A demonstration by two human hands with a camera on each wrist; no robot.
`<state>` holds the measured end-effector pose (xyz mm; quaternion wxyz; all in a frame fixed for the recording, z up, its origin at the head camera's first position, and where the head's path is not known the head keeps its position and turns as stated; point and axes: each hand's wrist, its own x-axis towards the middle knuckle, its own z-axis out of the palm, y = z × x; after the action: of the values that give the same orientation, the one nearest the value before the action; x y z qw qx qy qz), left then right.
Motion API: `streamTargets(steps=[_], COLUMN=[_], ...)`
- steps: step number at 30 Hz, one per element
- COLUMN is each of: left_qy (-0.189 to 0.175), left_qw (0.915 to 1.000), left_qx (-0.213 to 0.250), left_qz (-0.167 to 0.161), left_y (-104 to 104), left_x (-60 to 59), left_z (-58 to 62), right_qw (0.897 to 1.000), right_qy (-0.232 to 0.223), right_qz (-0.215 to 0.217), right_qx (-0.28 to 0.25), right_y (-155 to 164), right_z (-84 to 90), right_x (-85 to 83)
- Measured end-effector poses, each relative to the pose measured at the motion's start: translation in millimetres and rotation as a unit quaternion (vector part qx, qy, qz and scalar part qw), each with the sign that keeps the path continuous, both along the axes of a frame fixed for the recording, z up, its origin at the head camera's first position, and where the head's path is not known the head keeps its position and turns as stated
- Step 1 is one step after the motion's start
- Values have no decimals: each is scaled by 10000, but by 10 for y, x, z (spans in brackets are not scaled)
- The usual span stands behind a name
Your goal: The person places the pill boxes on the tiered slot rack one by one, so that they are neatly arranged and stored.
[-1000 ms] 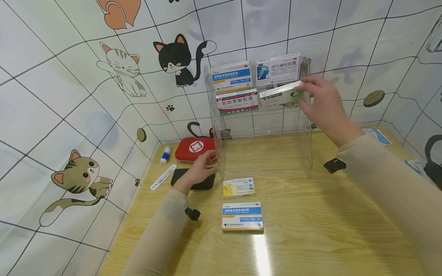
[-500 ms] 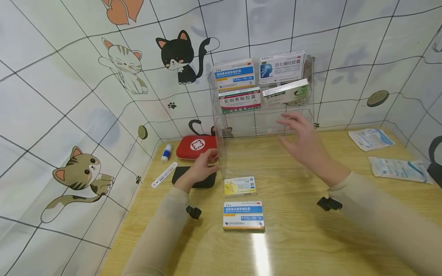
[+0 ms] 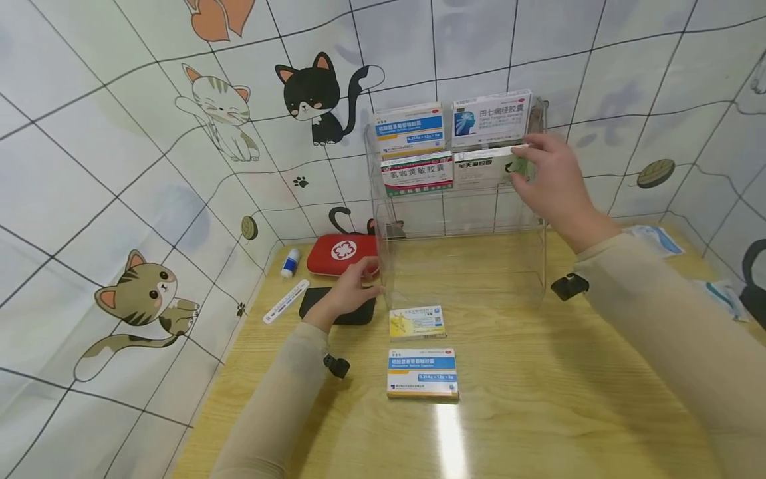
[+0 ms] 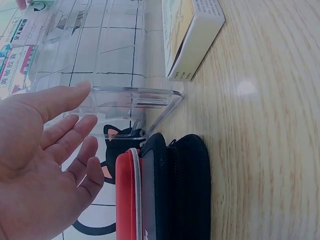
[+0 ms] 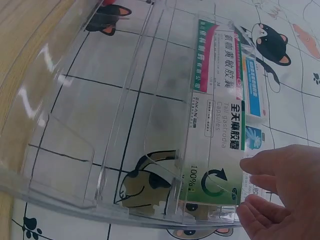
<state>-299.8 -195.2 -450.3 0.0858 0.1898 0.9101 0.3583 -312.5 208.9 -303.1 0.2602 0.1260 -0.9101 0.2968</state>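
A clear acrylic rack (image 3: 383, 233) stands against the wall with medicine boxes on its upper tiers. My right hand (image 3: 553, 183) holds the upper right corner of a white-and-green medicine box (image 3: 485, 166), which sits level in the lower filled tier. In the right wrist view, its fingertips (image 5: 247, 165) are at the box's top edge. Beside it is a red-and-green box (image 3: 417, 174); behind stand a blue-and-white box (image 3: 409, 130) and a white box with a blue head picture (image 3: 492, 120). My left hand (image 3: 347, 293), fingers loosely bent, has its thumb at the rack's left side (image 4: 130, 92).
A yellow-and-white box (image 3: 417, 322) and another blue-and-white box (image 3: 422, 374) lie on the table before the rack. To the left are a red zip case (image 3: 342, 253), a black case (image 3: 362, 314), a small bottle (image 3: 290, 263) and a white strip (image 3: 286, 301). Packets (image 3: 661, 241) lie right.
The white-and-green box was tilted and now sits level. My right hand let go of it, dropped lower, then came back up to its right end. The left hand stays at the rack.
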Motion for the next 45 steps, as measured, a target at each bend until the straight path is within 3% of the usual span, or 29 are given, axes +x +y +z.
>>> streamTargets(steps=[5,8,9,13,16,19,22,29,36,40,45], left_qy=[-56,-22,-10,12,-17,-54,-77,-51,47,62,47], left_qw=[9999,9999,10000,10000,10000,10000,9999,9998,9999,9998,9999], left_qx=[91,72,61,14,8,29,75,174,135,167,141], left_qz=[-49,-78,-73,-40,-4,46,52,3,-12,-20,14], left_y=[15,18,13,-13,-27,-7,-1,-21,-34,-29,-24], left_x=[14,4,-2,-28,-36,-18,-21,-35,-37,-39,-28], left_z=[-22,-34,-39,-51,-48,-35,-44,-52,-64,-64,-68], right_qw=[9990,9957,9947,9839,9603,9466,9443,9386,9314,9313,9340], right_qy=[337,492,360,-909,-2091,-2524,-2601,-2820,-3077,-3109,-2980], right_qz=[262,743,922,1537,1848,2005,2014,1961,1943,1892,1857], right_qx=[-147,-261,-266,-47,50,67,126,308,-68,-121,-658], right_y=[-146,-331,-406,-689,-851,-947,-1012,-1086,-1116,-1138,-1138], right_z=[-187,-474,-592,-1133,-1472,-1700,-1813,-1871,-1875,-1871,-1864], right_x=[171,406,492,774,881,944,951,883,886,894,933])
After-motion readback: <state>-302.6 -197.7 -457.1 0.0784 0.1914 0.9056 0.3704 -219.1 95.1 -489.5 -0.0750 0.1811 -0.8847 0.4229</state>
